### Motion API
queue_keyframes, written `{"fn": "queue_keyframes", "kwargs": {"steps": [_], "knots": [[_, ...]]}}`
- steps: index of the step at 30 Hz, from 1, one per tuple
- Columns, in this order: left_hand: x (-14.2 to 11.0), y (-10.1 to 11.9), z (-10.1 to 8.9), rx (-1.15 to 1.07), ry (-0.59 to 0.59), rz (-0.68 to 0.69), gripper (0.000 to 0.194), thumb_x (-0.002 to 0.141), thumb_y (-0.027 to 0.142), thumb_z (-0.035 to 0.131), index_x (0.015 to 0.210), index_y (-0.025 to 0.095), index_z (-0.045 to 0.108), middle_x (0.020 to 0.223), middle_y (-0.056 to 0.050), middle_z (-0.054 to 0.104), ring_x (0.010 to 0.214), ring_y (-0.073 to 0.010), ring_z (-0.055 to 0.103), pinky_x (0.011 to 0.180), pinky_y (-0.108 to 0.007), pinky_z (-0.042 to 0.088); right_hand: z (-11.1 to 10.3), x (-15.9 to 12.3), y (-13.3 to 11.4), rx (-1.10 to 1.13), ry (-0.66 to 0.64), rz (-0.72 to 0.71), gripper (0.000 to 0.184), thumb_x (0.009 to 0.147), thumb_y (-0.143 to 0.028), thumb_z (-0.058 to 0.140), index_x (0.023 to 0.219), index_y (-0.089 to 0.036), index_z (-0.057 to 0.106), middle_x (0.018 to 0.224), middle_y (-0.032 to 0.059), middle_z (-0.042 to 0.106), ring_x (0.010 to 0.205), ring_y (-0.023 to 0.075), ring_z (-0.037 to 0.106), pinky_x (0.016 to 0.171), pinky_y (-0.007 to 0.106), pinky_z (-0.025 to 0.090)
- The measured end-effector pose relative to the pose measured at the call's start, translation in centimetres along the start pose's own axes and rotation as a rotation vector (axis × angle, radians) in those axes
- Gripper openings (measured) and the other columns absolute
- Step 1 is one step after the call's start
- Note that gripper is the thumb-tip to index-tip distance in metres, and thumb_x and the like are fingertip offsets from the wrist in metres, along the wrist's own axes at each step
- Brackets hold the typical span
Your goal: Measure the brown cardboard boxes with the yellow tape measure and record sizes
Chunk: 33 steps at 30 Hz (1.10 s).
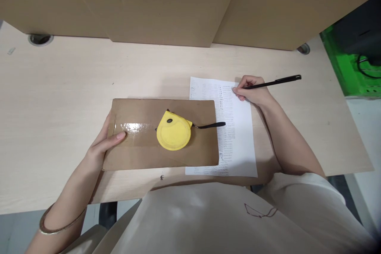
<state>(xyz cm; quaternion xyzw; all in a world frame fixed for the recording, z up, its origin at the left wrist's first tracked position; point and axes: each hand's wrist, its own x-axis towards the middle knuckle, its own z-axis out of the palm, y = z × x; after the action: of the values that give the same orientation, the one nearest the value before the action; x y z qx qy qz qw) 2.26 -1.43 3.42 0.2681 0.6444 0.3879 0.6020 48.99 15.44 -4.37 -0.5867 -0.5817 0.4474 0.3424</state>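
Pen: pinched in right grip, over paper on counter; tip unclear. Left grip pinches box by left end; tape measure lies on top. Advisable: box level, pen steady, needed lines uncovered.

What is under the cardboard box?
A sheet of paper runs beneath the right end of the box, its top, bottom and right side showing. Desk shows around them. Anything else underneath is covered.

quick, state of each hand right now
Left hand: holding the cardboard box at its left end, thumb on top.
Right hand: closed around the black pen, over the paper.
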Motion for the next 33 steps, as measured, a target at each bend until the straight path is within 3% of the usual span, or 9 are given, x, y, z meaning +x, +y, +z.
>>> {"fn": "queue_keyframes", "kwargs": {"steps": [8, 14, 20, 28, 33], "knots": [[-0.04, 0.09, 0.07, 0.009, -0.015, -0.013, 0.104, 0.083, 0.041, 0.094, 0.179, 0.035, 0.055, 0.152, -0.005, 0.085, 0.133, -0.0423, 0.084, 0.094, -0.039, 0.075, -0.20, 0.00, 0.36, 0.005, -0.023, -0.019, 0.057, 0.069, -0.052, 0.113, 0.061, -0.028, 0.061, 0.053, 0.0007, 0.061, 0.047, 0.0125, 0.050, 0.045, 0.031, 0.040], [-0.03, 0.06, 0.10, -0.006, -0.005, 0.006, 0.106, 0.080, 0.039, 0.096, 0.178, 0.034, 0.056, 0.151, -0.004, 0.086, 0.135, -0.0422, 0.084, 0.100, -0.040, 0.075, -0.38, 0.14, 0.81, -0.007, -0.006, -0.001, 0.054, 0.075, -0.044, 0.111, 0.062, -0.027, 0.061, 0.054, 0.0003, 0.060, 0.047, 0.0123, 0.049, 0.043, 0.031, 0.038], [-0.02, -0.08, 0.08, -0.019, -0.006, 0.008, 0.101, 0.083, 0.038, 0.095, 0.177, 0.033, 0.057, 0.156, -0.003, 0.084, 0.134, -0.0399, 0.085, 0.095, -0.035, 0.075, -0.39, 0.16, 0.88, 0.002, 0.014, 0.021, 0.054, 0.078, -0.034, 0.111, 0.064, -0.026, 0.059, 0.056, 0.0000, 0.059, 0.046, 0.0107, 0.049, 0.044, 0.031, 0.039], [0.09, -0.14, 0.01, 0.001, 0.002, 0.003, 0.108, 0.080, 0.040, 0.096, 0.180, 0.034, 0.054, 0.150, -0.006, 0.086, 0.137, -0.0461, 0.082, 0.099, -0.045, 0.076, -0.32, 0.08, 0.63, 0.004, -0.007, -0.010, 0.055, 0.074, -0.044, 0.112, 0.062, -0.027, 0.061, 0.054, -0.0002, 0.060, 0.047, 0.0115, 0.050, 0.043, 0.029, 0.040], [0.15, -0.32, -0.23, -0.012, -0.018, 0.008, 0.102, 0.084, 0.037, 0.093, 0.179, 0.032, 0.055, 0.155, -0.006, 0.084, 0.137, -0.0438, 0.082, 0.091, -0.039, 0.075, -0.40, 0.11, 0.87, 0.006, -0.007, -0.018, 0.057, 0.074, -0.047, 0.112, 0.061, -0.027, 0.060, 0.053, 0.0002, 0.060, 0.046, 0.0109, 0.050, 0.042, 0.029, 0.040]]}}
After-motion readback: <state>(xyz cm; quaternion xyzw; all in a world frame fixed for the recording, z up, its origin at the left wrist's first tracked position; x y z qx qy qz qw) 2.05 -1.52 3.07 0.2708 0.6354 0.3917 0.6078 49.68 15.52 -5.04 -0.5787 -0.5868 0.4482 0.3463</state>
